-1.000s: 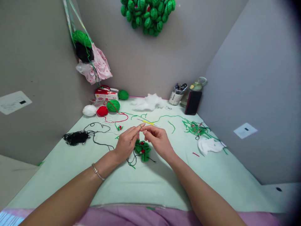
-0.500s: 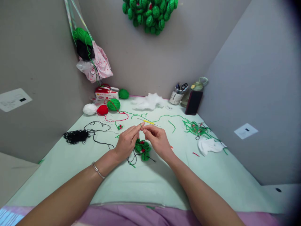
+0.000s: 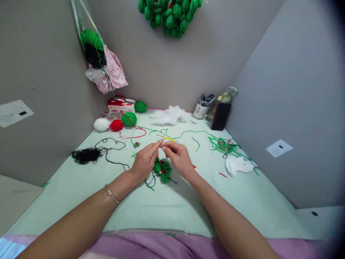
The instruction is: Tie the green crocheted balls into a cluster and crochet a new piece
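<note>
Lying at far left on the pale bench: a loose black hank, trailing a strand toward the left wrist. Clustered just behind: 3 balls of yarn, namely a white ball, a red ball and a green ball. Next, lying flat: a small red-and-green piece.

Raised above the bench, fingers straight and side by side: the left hand. Apparently looped about its index fingertip, to judge from a tiny and soft view: a green strand. Can't tell what, if anything, lies under the hidden left thumb. Resting on the bench below and between both hands, not held: a crocheted green piece with red patches. Lying beyond the fingertips, untouched: a yellow hook.

Pinching thumb to index, seemingly on that same green strand: the grip of the right hand. Barely moved in the last 1 second — suggesting slow, fine handling, with little visible progress. Newly uncovered beside the right wrist: an orange item, hidden 1 second ago — probably of no consequence to the strand work. Heaped at far right: green clippings, near a white fluffy scrap.
</note>
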`<state>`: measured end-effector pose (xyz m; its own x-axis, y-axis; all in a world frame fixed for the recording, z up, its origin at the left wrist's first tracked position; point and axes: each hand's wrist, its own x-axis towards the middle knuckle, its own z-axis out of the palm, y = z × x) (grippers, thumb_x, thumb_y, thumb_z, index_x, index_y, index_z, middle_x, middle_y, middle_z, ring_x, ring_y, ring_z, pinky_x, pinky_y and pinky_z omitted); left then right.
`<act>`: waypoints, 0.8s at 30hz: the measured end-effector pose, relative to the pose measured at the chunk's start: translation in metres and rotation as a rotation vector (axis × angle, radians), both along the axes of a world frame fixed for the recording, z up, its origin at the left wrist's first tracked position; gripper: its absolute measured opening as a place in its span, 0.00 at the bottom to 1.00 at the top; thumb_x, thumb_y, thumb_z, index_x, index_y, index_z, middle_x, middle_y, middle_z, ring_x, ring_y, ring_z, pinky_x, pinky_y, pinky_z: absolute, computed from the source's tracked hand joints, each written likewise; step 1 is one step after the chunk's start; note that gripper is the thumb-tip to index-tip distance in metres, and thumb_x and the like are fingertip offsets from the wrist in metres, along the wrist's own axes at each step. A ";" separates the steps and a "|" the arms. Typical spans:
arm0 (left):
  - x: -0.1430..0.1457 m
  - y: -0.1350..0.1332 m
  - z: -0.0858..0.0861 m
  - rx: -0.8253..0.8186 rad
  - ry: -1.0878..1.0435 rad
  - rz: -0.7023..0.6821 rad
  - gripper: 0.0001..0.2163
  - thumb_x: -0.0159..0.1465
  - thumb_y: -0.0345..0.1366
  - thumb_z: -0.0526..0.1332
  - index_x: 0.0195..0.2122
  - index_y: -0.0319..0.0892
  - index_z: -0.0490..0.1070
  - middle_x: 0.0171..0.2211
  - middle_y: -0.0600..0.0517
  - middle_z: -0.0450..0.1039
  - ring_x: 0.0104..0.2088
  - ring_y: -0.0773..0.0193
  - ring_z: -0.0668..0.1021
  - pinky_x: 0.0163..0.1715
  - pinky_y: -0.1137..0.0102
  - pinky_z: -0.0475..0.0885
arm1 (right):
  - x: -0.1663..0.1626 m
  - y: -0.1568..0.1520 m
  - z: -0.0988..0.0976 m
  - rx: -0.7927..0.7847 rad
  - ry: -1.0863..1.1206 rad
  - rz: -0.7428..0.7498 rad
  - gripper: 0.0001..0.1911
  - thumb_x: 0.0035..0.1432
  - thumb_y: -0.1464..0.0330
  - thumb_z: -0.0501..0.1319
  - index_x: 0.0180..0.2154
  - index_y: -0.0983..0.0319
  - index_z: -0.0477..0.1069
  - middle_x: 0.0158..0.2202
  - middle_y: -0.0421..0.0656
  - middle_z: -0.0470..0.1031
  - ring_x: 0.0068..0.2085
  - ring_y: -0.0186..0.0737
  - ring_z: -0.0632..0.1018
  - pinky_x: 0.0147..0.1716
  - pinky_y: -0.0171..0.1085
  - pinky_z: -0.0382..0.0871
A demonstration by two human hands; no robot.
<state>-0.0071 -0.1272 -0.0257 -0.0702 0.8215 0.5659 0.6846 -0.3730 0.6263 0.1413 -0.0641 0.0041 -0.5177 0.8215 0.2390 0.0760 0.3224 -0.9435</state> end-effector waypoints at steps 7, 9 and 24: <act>0.000 0.000 -0.002 -0.022 0.016 -0.005 0.21 0.72 0.33 0.46 0.64 0.39 0.66 0.31 0.51 0.70 0.33 0.62 0.73 0.39 0.68 0.70 | 0.000 0.003 -0.002 0.030 -0.010 0.002 0.11 0.59 0.65 0.59 0.34 0.61 0.79 0.22 0.37 0.67 0.24 0.33 0.62 0.25 0.35 0.56; 0.001 0.000 -0.002 -0.032 0.025 -0.006 0.21 0.73 0.34 0.46 0.65 0.39 0.65 0.34 0.50 0.70 0.35 0.61 0.74 0.42 0.67 0.70 | 0.000 0.005 -0.003 0.028 -0.006 0.009 0.11 0.59 0.65 0.59 0.34 0.62 0.79 0.23 0.37 0.67 0.24 0.33 0.63 0.26 0.35 0.56; 0.003 -0.001 -0.002 -0.163 0.072 0.064 0.21 0.72 0.33 0.47 0.65 0.44 0.63 0.66 0.44 0.60 0.55 0.57 0.75 0.57 0.62 0.70 | 0.003 0.009 0.002 -0.073 -0.018 0.023 0.12 0.55 0.62 0.60 0.33 0.64 0.79 0.21 0.36 0.62 0.23 0.32 0.60 0.24 0.35 0.53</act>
